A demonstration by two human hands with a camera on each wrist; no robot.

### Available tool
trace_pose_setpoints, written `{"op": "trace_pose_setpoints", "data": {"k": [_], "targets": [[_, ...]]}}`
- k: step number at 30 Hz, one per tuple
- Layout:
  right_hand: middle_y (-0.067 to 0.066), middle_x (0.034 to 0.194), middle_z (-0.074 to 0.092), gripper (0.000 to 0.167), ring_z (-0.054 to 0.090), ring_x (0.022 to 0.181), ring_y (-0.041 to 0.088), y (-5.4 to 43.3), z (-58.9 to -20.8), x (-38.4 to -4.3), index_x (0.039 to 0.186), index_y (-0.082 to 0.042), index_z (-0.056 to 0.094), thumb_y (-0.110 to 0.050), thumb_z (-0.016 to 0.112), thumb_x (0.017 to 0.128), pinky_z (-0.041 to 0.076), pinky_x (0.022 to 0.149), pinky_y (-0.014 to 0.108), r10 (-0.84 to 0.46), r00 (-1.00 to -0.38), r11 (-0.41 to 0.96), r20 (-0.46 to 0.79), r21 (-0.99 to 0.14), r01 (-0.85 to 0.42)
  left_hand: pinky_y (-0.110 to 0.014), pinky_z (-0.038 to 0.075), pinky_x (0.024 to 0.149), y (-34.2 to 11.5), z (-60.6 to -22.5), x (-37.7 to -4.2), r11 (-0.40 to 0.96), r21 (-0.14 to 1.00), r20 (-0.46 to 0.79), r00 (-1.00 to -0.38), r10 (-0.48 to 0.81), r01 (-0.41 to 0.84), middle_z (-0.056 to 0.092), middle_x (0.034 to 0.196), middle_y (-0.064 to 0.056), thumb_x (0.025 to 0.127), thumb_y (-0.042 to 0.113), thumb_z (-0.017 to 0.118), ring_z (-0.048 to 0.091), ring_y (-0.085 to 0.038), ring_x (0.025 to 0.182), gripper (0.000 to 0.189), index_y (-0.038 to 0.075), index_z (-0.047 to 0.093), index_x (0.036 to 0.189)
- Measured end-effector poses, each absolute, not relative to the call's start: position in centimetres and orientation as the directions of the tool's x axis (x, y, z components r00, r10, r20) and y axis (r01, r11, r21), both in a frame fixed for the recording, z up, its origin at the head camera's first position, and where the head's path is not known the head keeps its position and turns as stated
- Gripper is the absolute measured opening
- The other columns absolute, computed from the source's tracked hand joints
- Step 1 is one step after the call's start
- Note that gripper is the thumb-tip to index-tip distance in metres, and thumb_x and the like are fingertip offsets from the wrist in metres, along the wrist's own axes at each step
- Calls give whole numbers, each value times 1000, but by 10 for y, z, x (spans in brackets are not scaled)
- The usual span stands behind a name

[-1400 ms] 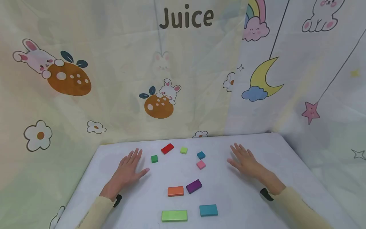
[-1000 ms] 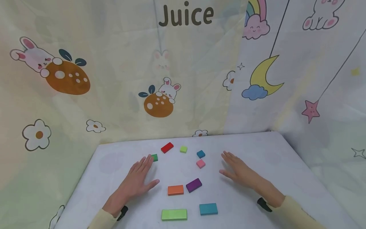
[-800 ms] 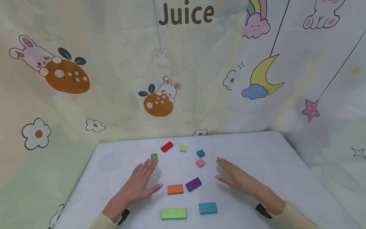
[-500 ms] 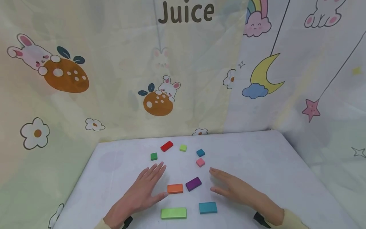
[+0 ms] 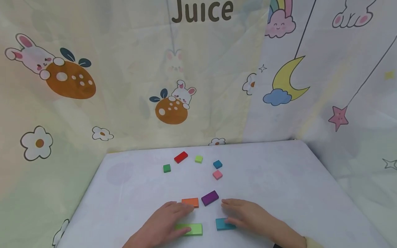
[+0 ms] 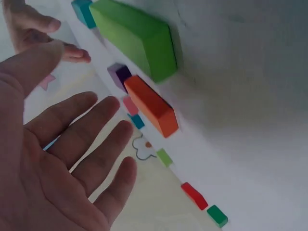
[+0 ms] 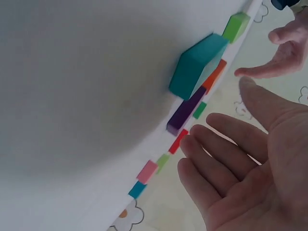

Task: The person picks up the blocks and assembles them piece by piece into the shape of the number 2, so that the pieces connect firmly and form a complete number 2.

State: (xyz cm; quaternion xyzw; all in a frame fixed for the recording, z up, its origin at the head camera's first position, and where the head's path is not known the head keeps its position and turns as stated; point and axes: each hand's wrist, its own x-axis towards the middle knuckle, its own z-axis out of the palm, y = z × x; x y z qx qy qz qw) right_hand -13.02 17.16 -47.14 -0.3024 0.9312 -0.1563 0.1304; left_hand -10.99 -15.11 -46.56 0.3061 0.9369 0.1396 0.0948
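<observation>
Both spread, the left grip hangs partly over the lime block, the right grip over the teal block.

**Left hand and right hand drawn back and inward**

Earlier out at the sides, the two are now closer together and nearer the person. The green cube, partly hidden by the left hand's fingertips a second ago, now lies beyond them in full view. Seen from the head, those fingertips overlap the orange block, and the thumb crosses the long lime block. The right hand's fingertips have come just beside the purple block, leaving the pink cube beyond them; its thumb now overlaps the teal block.
</observation>
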Motion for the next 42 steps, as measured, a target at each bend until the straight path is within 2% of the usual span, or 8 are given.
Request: {"op": "trace_pose_setpoints", "data": {"k": [5, 11, 18, 23, 32, 38, 42], "targets": [[-10, 136, 65, 44, 60, 127, 13, 165, -470, -122, 132, -26, 67, -47, 65, 94, 55, 100, 37, -632, -757, 758, -167, -335, -559, -38, 51, 102, -145, -470, -102, 774, 296, -108, -785, 609, 560, 67, 126, 15, 92, 54, 66, 62, -10, 117, 48, 29, 65, 132], [-11, 129, 69, 45, 64, 120, 12, 160, -470, -114, 130, -22, 69, -47, 68, 92, 57, 96, 34, -629, -760, 767, -166, -295, -570, -34, 52, 96, -140, -476, -99, 781, 245, -101, -786, 610, 574, 72, 114, 14, 90, 47, 71, 65, -8, 107, 39, 27, 71, 123], [-10, 125, 70, 45, 66, 116, 10, 157, -473, -112, 128, -20, 70, -45, 71, 91, 58, 94, 33, -603, -773, 793, -200, -259, -552, -33, 53, 95, -132, -478, -100, 832, 236, -203, -812, 548, 503, 69, 109, 15, 87, 51, 71, 61, -7, 99, 41, 28, 71, 121], [-9, 123, 71, 44, 67, 114, 10, 156, -475, -112, 127, -19, 71, -43, 71, 90, 58, 93, 33, -601, -775, 795, -196, -245, -555, -31, 54, 92, -130, -480, -101, 835, 204, -208, -811, 546, 511, 67, 103, 14, 86, 51, 72, 57, -6, 92, 41, 27, 72, 119], [-9, 120, 73, 41, 68, 112, 10, 154, -476, -111, 125, -19, 72, -40, 73, 90, 59, 92, 33, -600, -783, 793, -166, -251, -555, -35, 54, 92, -122, -482, -101, 856, 235, -215, -835, 507, 460, 67, 103, 13, 87, 47, 73, 57, -8, 94, 37, 28, 73, 118], [-9, 122, 73, 40, 68, 115, 11, 154, -476, -112, 126, -20, 72, -39, 71, 91, 59, 92, 34, -594, -787, 797, -170, -261, -545, -31, 54, 86, -113, -485, -98, 842, 226, -127, -842, 524, 490, 68, 102, 14, 88, 45, 73, 56, -7, 92, 30, 27, 74, 113], [-8, 123, 72, 41, 68, 116, 13, 153, -476, -113, 127, -20, 71, -39, 71, 91, 58, 93, 34, -586, -792, 801, -173, -268, -535, -36, 54, 92, -107, -485, -99, 843, 216, -102, -847, 522, 493, 69, 106, 14, 89, 45, 72, 59, -9, 98, 29, 28, 74, 113]]}}
